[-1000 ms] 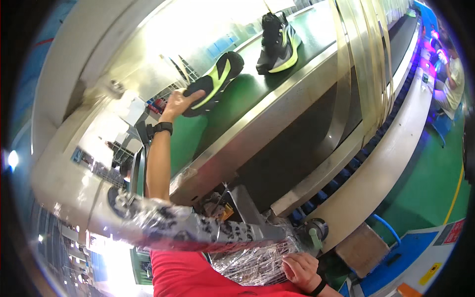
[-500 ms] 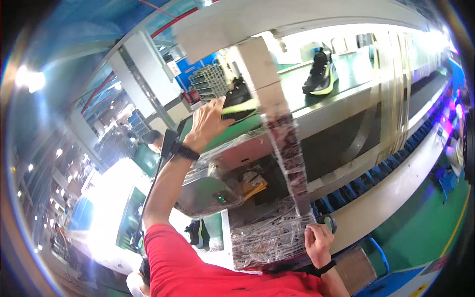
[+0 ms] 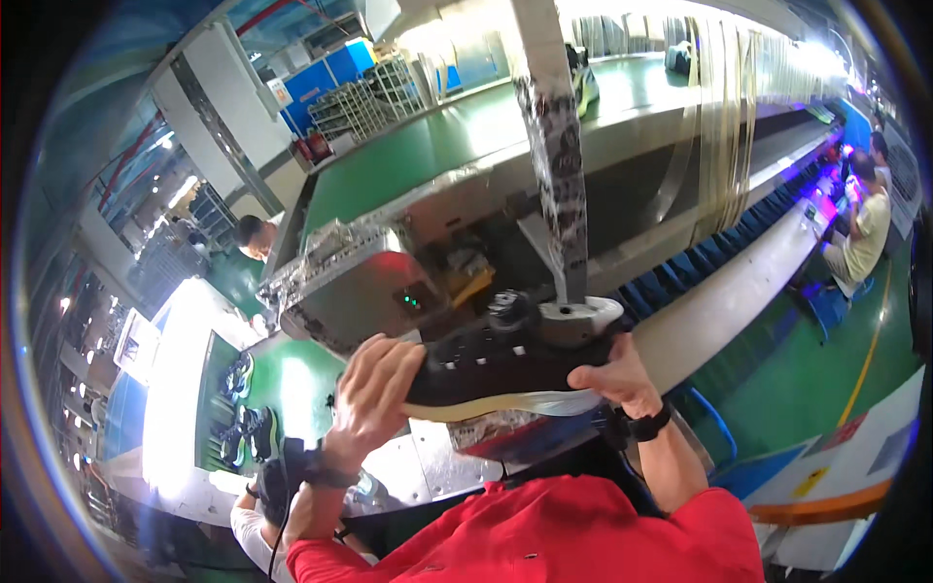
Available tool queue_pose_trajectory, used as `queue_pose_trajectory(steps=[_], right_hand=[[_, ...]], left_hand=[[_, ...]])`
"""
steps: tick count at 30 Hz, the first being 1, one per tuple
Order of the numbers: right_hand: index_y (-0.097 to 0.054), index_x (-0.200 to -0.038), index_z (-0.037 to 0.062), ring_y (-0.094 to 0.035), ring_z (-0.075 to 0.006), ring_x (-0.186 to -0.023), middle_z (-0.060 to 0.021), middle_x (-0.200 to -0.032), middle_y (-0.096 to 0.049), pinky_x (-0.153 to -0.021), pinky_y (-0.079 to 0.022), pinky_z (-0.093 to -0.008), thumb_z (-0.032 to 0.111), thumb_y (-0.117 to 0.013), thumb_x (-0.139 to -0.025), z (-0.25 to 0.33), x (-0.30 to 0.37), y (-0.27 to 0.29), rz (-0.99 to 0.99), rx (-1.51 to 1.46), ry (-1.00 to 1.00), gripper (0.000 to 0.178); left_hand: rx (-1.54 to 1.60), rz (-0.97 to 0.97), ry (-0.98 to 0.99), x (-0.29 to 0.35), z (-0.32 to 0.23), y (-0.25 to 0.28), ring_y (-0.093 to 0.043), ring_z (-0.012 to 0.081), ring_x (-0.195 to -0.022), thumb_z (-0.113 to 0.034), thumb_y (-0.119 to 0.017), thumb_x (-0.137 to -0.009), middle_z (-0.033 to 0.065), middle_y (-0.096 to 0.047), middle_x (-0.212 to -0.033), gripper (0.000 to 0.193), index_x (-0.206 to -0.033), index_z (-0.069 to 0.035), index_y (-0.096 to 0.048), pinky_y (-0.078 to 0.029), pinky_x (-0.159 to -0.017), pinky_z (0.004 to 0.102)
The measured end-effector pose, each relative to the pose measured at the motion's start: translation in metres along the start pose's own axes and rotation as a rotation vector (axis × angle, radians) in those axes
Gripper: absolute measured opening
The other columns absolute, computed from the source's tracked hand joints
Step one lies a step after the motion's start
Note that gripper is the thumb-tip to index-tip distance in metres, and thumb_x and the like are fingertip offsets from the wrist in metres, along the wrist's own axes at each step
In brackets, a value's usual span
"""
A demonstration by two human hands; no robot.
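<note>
A black sneaker (image 3: pixel 496 369) with a pale sole is held sideways in front of my chest. My left hand (image 3: pixel 374 389) grips its toe end, fingers over the upper. At the heel, my right hand (image 3: pixel 622 377) is closed with the thumb along the side. A pale shoe last (image 3: pixel 583 316) with a hole in its top fills the shoe's opening. Behind the shoe stand a grey control box (image 3: pixel 364 296) with green lights and a post (image 3: pixel 559 175) wrapped in plastic film.
A green conveyor belt (image 3: pixel 389 185) runs behind, carrying another sneaker (image 3: pixel 586 85) partly hidden by the post. Several shoes (image 3: pixel 255 432) lie on the left work surface. Co-workers (image 3: pixel 860 228) sit at far right; another person (image 3: pixel 267 505) is close at lower left.
My left hand has brought the sneaker from the upper belt down in front of me. My right hand, near the wrapped base before, has come up and taken hold of the heel.
</note>
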State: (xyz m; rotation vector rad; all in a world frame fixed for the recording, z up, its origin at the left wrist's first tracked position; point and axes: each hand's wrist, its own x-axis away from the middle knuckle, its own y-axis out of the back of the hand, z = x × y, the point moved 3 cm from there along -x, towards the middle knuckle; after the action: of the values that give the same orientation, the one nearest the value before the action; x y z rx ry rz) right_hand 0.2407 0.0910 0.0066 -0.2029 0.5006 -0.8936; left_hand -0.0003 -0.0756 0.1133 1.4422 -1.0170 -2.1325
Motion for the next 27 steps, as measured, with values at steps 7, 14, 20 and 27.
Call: queue_pose_trajectory(steps=[7,14,20,27], right_hand=[[-0.057,-0.124,-0.0018,-0.059,-0.0169,-0.108,-0.0092,-0.116,-0.064,-0.095,-0.047,-0.0312,0.022,-0.091,-0.066,-0.019,0.053,-0.019,-0.253,0.332,0.161,0.071],[-0.05,-0.133,-0.0027,-0.059,-0.0223,-0.114,-0.0166,-0.123,-0.062,-0.1,-0.045,-0.0327,0.021,-0.086,-0.07,-0.042,0.069,-0.047,-0.249,0.658,0.101,0.077],[-0.035,-0.143,-0.0022,-0.051,-0.0304,-0.127,-0.0182,-0.142,-0.049,-0.107,-0.04,-0.0403,0.03,-0.088,-0.067,0.041,0.04,-0.082,-0.024,0.956,-0.127,0.098],[-0.052,-0.112,0.0025,-0.067,-0.04,-0.084,-0.0231,-0.083,-0.067,-0.074,-0.052,-0.0478,0.019,-0.077,-0.064,-0.014,-0.02,-0.117,0.01,1.67,-0.268,0.056]], left_hand=[[0.129,0.25,0.139,0.007,0.016,-0.084,-0.045,0.0348,-0.129,-0.014,-0.073,-0.068,0.0167,-0.049,-0.135,0.076,-0.138,-0.004,-0.044,-0.028,-0.113,0.0532],[0.691,0.245,0.179,0.026,0.011,-0.149,-0.035,0.0368,-0.138,-0.052,-0.077,-0.073,0.0184,-0.038,-0.147,0.099,-0.146,-0.003,-0.032,-0.02,-0.116,0.0555],[0.737,0.035,0.102,0.041,0.013,-0.16,-0.038,0.0381,-0.136,-0.035,-0.08,-0.074,0.0204,-0.042,-0.144,0.09,-0.144,-0.001,-0.035,-0.021,-0.114,0.0564],[0.817,-0.011,0.137,0.056,0.024,-0.16,-0.031,0.0392,-0.14,-0.02,-0.077,-0.077,0.0215,-0.037,-0.149,0.083,-0.145,0.001,-0.034,-0.016,-0.116,0.0554]])
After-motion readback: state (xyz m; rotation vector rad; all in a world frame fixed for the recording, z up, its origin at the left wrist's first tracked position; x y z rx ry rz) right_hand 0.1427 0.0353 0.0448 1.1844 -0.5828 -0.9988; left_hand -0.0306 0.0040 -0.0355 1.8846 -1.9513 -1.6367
